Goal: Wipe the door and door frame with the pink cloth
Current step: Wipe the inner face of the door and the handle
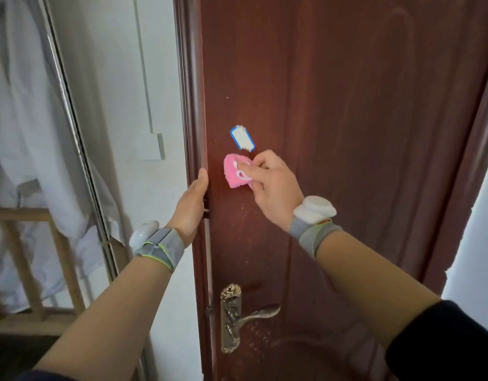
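Your right hand [267,185] presses the pink cloth [235,171] flat on the door [347,133], just right of the frame [192,105]; your left hand [192,199] grips that edge.

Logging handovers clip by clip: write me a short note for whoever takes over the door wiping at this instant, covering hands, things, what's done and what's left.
Left hand: its grip is curled round the left edge of the door, steadying it.
Right hand: holds the pink cloth against the door face, just below the blue-edged sticker remnant.
Done: cannot tell how much is wiped; white specks show near the handle.
Left: probably the lower door around the handle, and the door frame.
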Demonstrator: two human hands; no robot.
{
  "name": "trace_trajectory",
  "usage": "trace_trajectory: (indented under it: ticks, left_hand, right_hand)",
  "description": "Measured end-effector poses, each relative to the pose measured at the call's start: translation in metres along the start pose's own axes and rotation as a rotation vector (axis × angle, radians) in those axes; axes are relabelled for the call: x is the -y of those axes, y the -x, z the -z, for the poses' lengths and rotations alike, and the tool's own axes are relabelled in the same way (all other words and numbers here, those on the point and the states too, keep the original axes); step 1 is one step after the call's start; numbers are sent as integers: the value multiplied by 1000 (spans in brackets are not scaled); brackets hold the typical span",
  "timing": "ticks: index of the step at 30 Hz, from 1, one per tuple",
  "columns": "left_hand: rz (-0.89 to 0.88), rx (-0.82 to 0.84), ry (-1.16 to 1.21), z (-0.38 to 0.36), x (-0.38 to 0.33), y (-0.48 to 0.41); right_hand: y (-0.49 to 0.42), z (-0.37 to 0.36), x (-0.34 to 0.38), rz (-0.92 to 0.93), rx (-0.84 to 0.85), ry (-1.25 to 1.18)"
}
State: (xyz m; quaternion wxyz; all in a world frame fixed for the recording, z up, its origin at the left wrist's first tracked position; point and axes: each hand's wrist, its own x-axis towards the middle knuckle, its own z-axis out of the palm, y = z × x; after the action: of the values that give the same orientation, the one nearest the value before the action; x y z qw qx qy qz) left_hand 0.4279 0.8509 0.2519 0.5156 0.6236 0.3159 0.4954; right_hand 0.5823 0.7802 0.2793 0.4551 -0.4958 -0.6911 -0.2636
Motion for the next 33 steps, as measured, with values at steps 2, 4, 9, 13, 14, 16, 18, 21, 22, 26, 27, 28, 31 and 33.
trace_trajectory:
  ticks: [2, 4, 9, 13, 14, 16, 18, 21, 22, 26, 27, 28, 31, 33]
  left_hand:
    - [1, -11, -15, 2, 6, -8]
    - [8, -32, -55, 5, 11, -14]
    - [21, -112, -68, 2, 15, -24]
    - [0, -131, -62, 0, 15, -24]
    - [-8, -138, -57, -1, 16, -24]
    - [-21, -146, -17, -2, 16, -23]
    - [-8, -159, 33, -2, 17, -21]
    - [12, -152, 58, -2, 18, -20]
    - [20, -152, 69, -2, 19, -20]
    - [48, -106, 105, -3, 21, -19]
    - [51, -98, 120, -3, 23, -20]
    - [49, -104, 135, -3, 23, -19]
    - [76, -132, 155, -2, 25, -22]
    - [75, -126, 166, -4, 24, -19]
  right_hand:
    - [19, -13, -11, 91, 129, 61]
    - [33, -19, -22, 196, 313, 118]
    - [-7, -8, -23, 122, 250, 3]
    - [-38, -13, -6, 81, 77, 21]
    - [-33, -19, -3, 115, 117, 54]
    - [-14, -30, -5, 215, 204, 132]
    - [3, -35, -15, 331, 302, 237]
    - [-2, -23, -22, 532, 447, 385]
    - [-11, -17, -21, 520, 432, 424]
    - [-46, -7, -22, 127, 136, 226]
    - [-42, -9, -19, 135, 97, 210]
    - [-33, -15, -20, 189, 114, 210]
    - [3, -30, -25, 428, 289, 251]
    - [5, -27, -29, 503, 357, 323]
